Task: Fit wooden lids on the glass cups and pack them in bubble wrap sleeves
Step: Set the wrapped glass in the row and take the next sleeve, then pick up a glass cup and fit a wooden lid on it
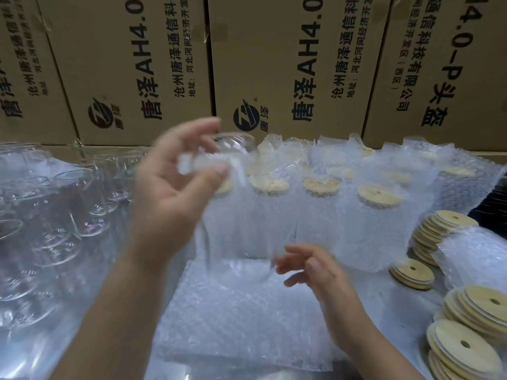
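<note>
My left hand is raised above the table and pinches the end of a clear glass cup between thumb and fingers. The cup is blurred and hangs tilted down toward my right hand. That hand hovers with relaxed, slightly curled fingers just below the cup and holds nothing. Under both hands lies a flat stack of bubble wrap sleeves. Wooden lids, each with a hole, lie in fanned stacks at the right. A row of lidded cups in bubble wrap stands behind.
Several bare glass cups crowd the left side of the table. Printed cardboard boxes form a wall at the back. More lids and a single lid pile sit at the right beside a loose bubble wrap piece.
</note>
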